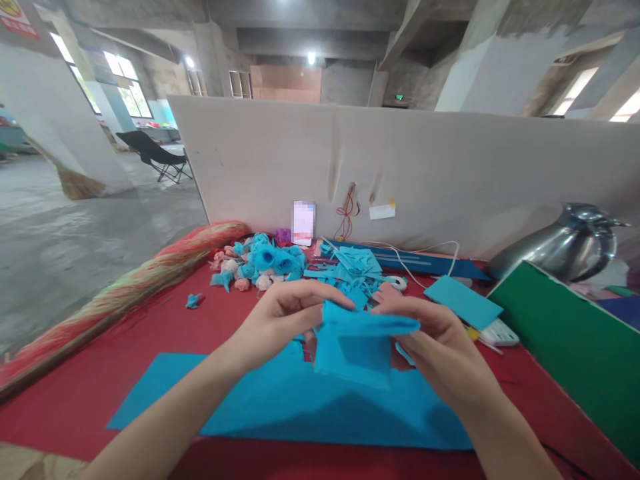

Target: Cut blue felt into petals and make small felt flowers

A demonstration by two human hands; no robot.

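Both of my hands hold a folded piece of blue felt [357, 347] above the red table [100, 373]. My left hand [283, 320] pinches its upper left edge with fingers and thumb. My right hand [435, 343] grips its right side, fingers closed under the fabric. Under my hands lies a large flat blue felt sheet [280, 407]. Behind them sits a heap of blue felt scraps [353, 270] and a pile of small blue, white and pink felt flowers [263, 263].
A white board wall [400, 167] backs the table. A steel kettle [565, 243] stands at the right above a green sheet [575, 347]. A small blue sheet [463, 300], a white cable [425, 257] and a striped rolled edge [125, 290] at the left are nearby.
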